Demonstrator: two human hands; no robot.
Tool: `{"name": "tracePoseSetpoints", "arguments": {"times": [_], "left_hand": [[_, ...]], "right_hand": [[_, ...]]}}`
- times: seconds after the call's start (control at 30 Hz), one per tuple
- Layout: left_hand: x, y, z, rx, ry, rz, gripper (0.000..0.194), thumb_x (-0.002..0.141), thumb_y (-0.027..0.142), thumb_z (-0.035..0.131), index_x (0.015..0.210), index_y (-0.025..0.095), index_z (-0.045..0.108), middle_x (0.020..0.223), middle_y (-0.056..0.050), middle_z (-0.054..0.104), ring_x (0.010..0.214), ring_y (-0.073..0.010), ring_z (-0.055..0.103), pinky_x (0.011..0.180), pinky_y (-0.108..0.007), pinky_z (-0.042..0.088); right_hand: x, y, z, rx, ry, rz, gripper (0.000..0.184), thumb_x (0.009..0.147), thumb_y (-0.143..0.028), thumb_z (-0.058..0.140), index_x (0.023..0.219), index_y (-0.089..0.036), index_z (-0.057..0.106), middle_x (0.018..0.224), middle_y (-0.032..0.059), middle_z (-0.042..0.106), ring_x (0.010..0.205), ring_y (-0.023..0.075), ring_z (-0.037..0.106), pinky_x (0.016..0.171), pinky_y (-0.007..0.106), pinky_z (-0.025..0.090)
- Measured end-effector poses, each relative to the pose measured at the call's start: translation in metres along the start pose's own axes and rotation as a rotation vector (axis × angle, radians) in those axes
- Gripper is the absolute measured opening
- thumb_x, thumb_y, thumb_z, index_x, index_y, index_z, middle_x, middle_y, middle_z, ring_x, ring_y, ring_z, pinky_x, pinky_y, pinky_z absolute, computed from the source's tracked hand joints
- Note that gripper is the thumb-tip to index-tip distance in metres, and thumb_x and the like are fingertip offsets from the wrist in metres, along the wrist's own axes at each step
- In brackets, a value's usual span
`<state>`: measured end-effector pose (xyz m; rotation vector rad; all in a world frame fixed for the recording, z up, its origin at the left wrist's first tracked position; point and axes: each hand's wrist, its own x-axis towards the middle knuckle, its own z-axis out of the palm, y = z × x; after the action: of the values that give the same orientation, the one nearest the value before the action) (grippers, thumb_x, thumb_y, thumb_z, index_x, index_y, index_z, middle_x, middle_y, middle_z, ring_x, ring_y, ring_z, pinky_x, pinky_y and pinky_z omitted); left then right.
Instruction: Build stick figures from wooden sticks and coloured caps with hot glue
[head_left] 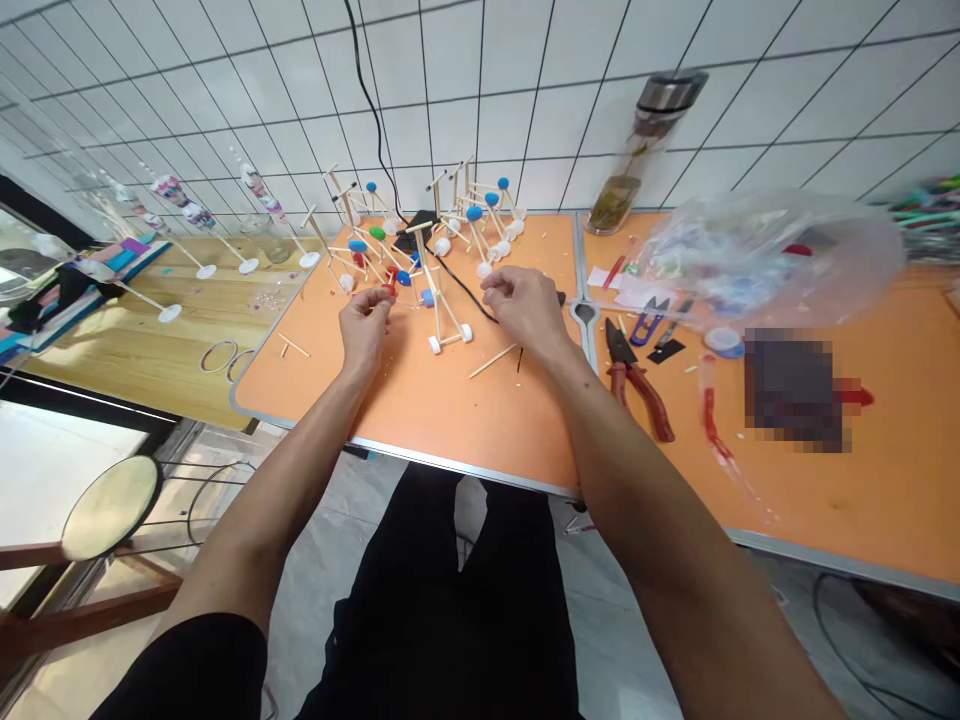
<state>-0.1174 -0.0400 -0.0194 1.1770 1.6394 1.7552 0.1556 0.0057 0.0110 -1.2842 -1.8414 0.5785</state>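
My left hand is closed, its thumb and fingertips pinched on a small red plastic piece. My right hand is closed too, thumb against fingers; whatever it may hold is hidden or too small to make out. Between the hands stands a small model made of wooden sticks, with white bottle caps as wheels at its near end. Just behind the hands are several similar stick models with blue caps, a green cap and white caps. A loose stick lies below my right hand.
Right of the table's metal seam lie red-handled pliers, purple snips, a glue stick and a clear plastic bag. A glass tea bottle stands by the tiled wall. A black cable runs down among the models.
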Motion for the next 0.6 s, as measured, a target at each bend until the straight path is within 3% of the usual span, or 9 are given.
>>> {"name": "tracePoseSetpoints", "arguments": {"times": [0.17,0.3,0.4,0.47,0.6], "left_hand": [[-0.045,0.022,-0.039,0.108,-0.033,-0.043,0.033,0.078,0.038,0.079,0.105,0.021,0.087,0.114,-0.009,0.089,0.084,-0.0183,0.072,0.07,-0.029,0.054],[-0.09,0.025,-0.076,0.348,-0.059,0.031,0.027,0.09,0.042,0.076,0.106,0.025,0.09,0.118,-0.008,0.091,0.098,-0.023,0.079,0.086,-0.036,0.06],[-0.116,0.023,-0.09,0.484,-0.086,0.057,0.026,0.094,0.045,0.075,0.105,0.027,0.09,0.115,-0.007,0.09,0.096,-0.0234,0.079,0.081,-0.036,0.059],[-0.126,0.024,-0.091,0.534,-0.12,0.067,0.025,0.097,0.045,0.075,0.104,0.028,0.091,0.115,-0.006,0.091,0.096,-0.0237,0.08,0.082,-0.037,0.059],[-0.128,0.025,-0.078,0.539,-0.164,0.021,0.025,0.098,0.047,0.079,0.108,0.028,0.092,0.119,-0.007,0.091,0.092,-0.0232,0.079,0.085,-0.04,0.061]], "right_hand": [[-0.017,-0.04,-0.04,-0.086,-0.089,-0.003,0.039,0.102,-0.012,0.061,0.124,-0.021,0.091,0.11,0.0103,0.091,0.103,0.0302,0.082,0.096,0.043,0.058],[-0.069,-0.068,-0.08,-0.07,-0.021,-0.066,0.034,0.107,-0.021,0.065,0.129,-0.027,0.09,0.108,0.0076,0.092,0.097,0.0299,0.083,0.091,0.043,0.061],[-0.113,-0.062,-0.09,-0.011,0.069,-0.108,0.032,0.113,-0.027,0.062,0.128,-0.026,0.09,0.113,0.0073,0.093,0.101,0.0285,0.087,0.092,0.041,0.064],[-0.133,-0.048,-0.088,-0.023,0.012,-0.093,0.03,0.114,-0.026,0.061,0.123,-0.026,0.09,0.112,0.0062,0.093,0.103,0.0285,0.088,0.088,0.04,0.064],[-0.138,-0.032,-0.087,-0.102,-0.099,-0.107,0.032,0.115,-0.023,0.058,0.127,-0.024,0.088,0.124,0.0074,0.094,0.112,0.0301,0.089,0.091,0.042,0.064]]}}
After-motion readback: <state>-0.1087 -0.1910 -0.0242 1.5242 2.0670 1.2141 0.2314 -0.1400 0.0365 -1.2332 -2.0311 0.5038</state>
